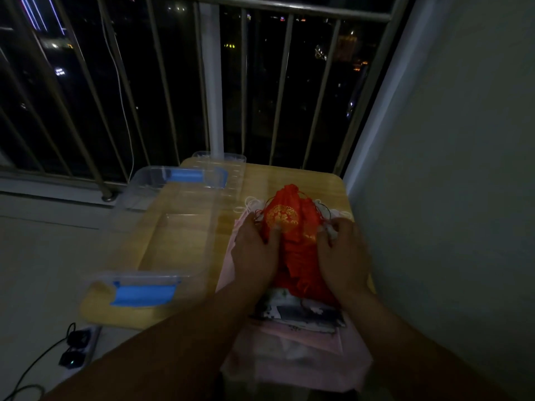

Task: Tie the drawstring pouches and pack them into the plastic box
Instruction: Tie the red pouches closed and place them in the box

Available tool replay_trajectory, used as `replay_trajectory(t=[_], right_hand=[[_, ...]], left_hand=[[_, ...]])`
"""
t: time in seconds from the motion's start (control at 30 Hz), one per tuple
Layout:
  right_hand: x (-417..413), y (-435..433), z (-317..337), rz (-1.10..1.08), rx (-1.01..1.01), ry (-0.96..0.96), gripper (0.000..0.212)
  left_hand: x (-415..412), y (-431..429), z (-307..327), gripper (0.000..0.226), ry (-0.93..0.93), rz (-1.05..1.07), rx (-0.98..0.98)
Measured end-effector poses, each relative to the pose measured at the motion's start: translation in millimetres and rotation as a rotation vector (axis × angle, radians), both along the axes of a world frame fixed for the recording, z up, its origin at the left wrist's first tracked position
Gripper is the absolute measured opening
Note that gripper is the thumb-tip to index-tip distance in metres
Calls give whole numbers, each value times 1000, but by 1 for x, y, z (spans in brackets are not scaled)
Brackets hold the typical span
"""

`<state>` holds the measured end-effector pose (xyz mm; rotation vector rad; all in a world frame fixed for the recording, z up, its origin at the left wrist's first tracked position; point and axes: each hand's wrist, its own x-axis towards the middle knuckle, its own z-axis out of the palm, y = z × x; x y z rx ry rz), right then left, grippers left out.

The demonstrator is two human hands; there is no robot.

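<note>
- While the light is dim, the red pouches [301, 250] stand out as a heap at centre right of the frame, on the right half of the table [289, 178].
- The left hand [254, 253] grips the heap's left side, fingers curled against the fabric and the thumb tip just below a gold round emblem [282, 217] on the uppermost pouch.
- The right hand [343, 256] holds the heap's right side, fingers bent in round the cloth; something pale shows at its fingertips, but I cannot tell what.
- Thin red strings trail from the gathered mouths of the pouches at the far end of the heap.
- Pink pouches [304, 360] lie flat beneath the red ones and reach toward the bottom of the frame, with a black-and-white printed pouch [301, 312] lying between the two layers.
- White cords [249, 205] loop on the table just left of the heap's far end.
- The plastic box [162, 276] sits open on the left half of the table, clear-walled, with a blue latch [143, 295] at its near end and another at its far end.
- A clear lid [228, 163] lies beyond the box at the table's far edge.
- A metal railing [318, 96] crosses the top of the frame against a night sky.
- A power strip [78, 351] lies on the floor at lower left.
</note>
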<state>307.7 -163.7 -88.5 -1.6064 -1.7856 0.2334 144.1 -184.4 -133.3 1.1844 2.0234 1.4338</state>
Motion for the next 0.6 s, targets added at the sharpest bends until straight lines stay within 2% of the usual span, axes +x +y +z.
replay_trajectory(t=[0.07,0.17,0.3,0.37,0.43,0.5,0.57,0.6], right_hand=[[-14,10,17,125,-131,45,28],[-33,27,27,206,-397,91,32],[-39,33,29,222,-485,210,28],[-37,27,32,218,-481,285,17],[-34,16,40,224,-448,439,15],[-31,0,50,253,-425,674,15],[-28,-16,55,303,-427,873,25],[-26,-23,55,337,-443,957,32]], left_hand=[[-1,4,12,62,-10,54,-54],[1,5,16,48,8,79,-87],[0,1,20,30,-89,-14,8],[-1,-3,30,31,-128,-32,45],[-1,-9,45,41,-156,-54,44],[2,-16,59,33,-213,-128,8],[2,-24,73,24,-359,-246,-17],[1,-26,76,37,-442,-295,-35]])
